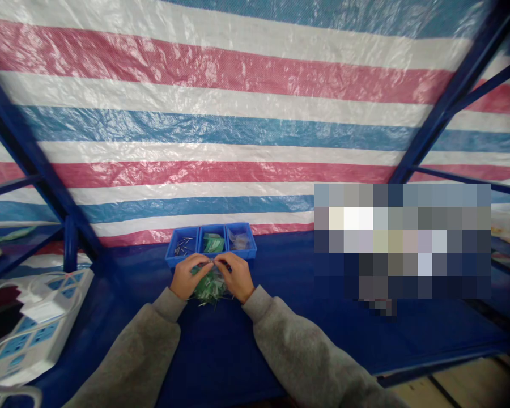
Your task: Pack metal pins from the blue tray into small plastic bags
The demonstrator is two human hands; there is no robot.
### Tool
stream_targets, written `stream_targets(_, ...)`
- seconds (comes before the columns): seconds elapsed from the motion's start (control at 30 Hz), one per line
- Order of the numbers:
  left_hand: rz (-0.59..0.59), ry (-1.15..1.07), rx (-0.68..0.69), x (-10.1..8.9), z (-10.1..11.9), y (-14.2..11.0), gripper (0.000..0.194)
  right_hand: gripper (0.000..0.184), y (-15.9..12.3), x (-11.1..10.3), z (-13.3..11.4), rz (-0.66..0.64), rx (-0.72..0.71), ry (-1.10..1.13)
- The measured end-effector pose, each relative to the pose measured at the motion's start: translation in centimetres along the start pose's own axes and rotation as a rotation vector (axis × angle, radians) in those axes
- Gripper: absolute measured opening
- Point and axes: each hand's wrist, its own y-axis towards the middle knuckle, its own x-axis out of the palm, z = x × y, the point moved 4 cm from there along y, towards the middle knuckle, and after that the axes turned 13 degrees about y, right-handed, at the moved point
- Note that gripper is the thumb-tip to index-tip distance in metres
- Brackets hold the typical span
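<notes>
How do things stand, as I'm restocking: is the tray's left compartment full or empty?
Neither: partly filled. In the left compartment, small metal pieces lie scattered, with bare blue showing between them.

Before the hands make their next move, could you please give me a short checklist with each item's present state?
1. Left hand and right hand close together: ok, fingertips nearly meeting.
2. Part between the fingertips identified: cannot tell, too small.
3. Bins upright beyond the hands: ok, three side by side.
4. Green pile neat: not ok, strands stick out loosely.
5. Power strip apart from the left sleeve: ok.
6. Table's right side clear: cannot tell, partly pixelated.
</notes>
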Motion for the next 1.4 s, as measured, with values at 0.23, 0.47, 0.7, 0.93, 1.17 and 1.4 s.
stream_targets(0.23, 0.069, -0.038, -0.122, -0.2, -0.9, -0.1, 0.02, 0.018, -0.1, 0.0, 0.5, 0.007, 0.082, -0.002)
stream_targets(0.47, 0.058, -0.099, -0.159, -0.1, -1.2, -0.3, 0.022, 0.013, 0.0, 0.1, 0.6, 0.016, 0.06, 0.028)
stream_targets(0.7, -0.018, -0.089, -0.159, -0.3, -0.8, -0.4, 0.021, 0.014, -0.1, 0.1, 0.4, 0.021, 0.047, 0.043)
stream_targets(0.93, 0.032, -0.184, -0.199, -0.1, -1.5, -0.4, 0.022, 0.014, 0.0, 0.0, 0.1, 0.021, 0.045, 0.047)
stream_targets(1.17, 0.062, -0.11, -0.204, -0.1, -1.8, -0.3, 0.023, 0.016, -0.1, -0.2, 0.4, 0.067, 0.071, 0.049)
stream_targets(1.4, 0.066, -0.048, -0.225, -0.4, -1.7, -0.3, 0.023, 0.022, 0.0, -0.3, 0.2, 0.074, 0.077, 0.081)
